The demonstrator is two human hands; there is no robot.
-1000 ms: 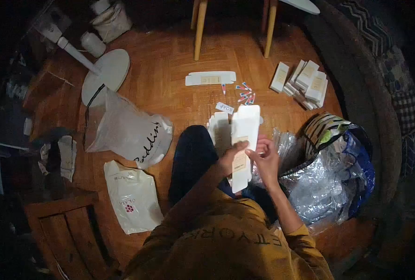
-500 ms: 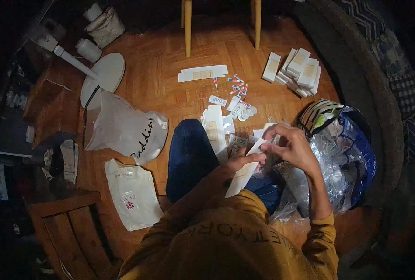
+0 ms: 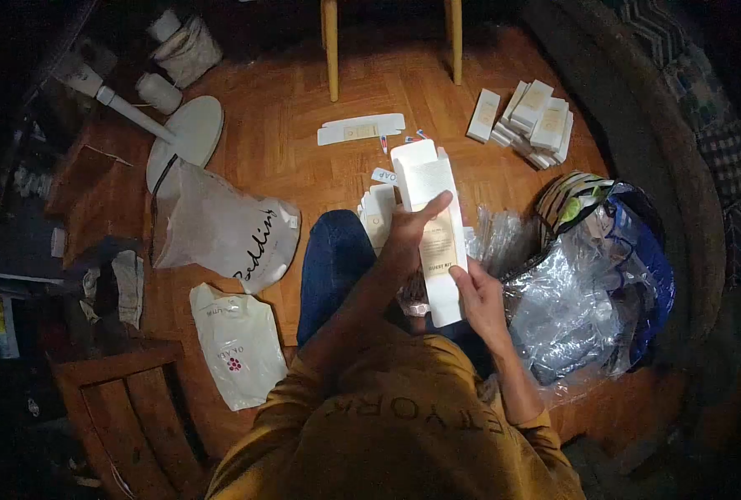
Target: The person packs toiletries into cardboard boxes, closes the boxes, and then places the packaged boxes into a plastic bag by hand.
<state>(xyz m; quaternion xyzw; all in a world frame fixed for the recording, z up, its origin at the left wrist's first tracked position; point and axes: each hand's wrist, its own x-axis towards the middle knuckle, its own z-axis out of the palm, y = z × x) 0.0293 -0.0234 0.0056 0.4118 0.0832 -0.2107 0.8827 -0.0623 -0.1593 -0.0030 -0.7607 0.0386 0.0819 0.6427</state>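
A white carton point(image 3: 444, 250) with a tan "GUEST KIT" label is held up over my lap, its end flap raised at the far end. My left hand point(image 3: 408, 237) grips its left side, with the thumb across the label. On the lower right edge, my right hand point(image 3: 480, 296) pinches the carton with thumb and fingers. Behind it, beside my knee, lie flattened cartons point(image 3: 376, 221). A "SOAP" packet point(image 3: 383, 176) and small red-and-blue tubes point(image 3: 421, 134) show past the carton, which hides the other small items.
A finished-looking stack of white boxes point(image 3: 545, 125) stands at the back right. One flat carton point(image 3: 337, 132) lies ahead. To my right is a bag of clear plastic point(image 3: 566, 308); to my left, a "Bedding" bag point(image 3: 220, 225) and a white plastic bag point(image 3: 237, 350). Chair legs point(image 3: 333, 58) stand at the back.
The carton has been lifted forward from my lap and turned, so its label now faces up. My right hand has moved down to its near end; my left hand has moved up and forward.
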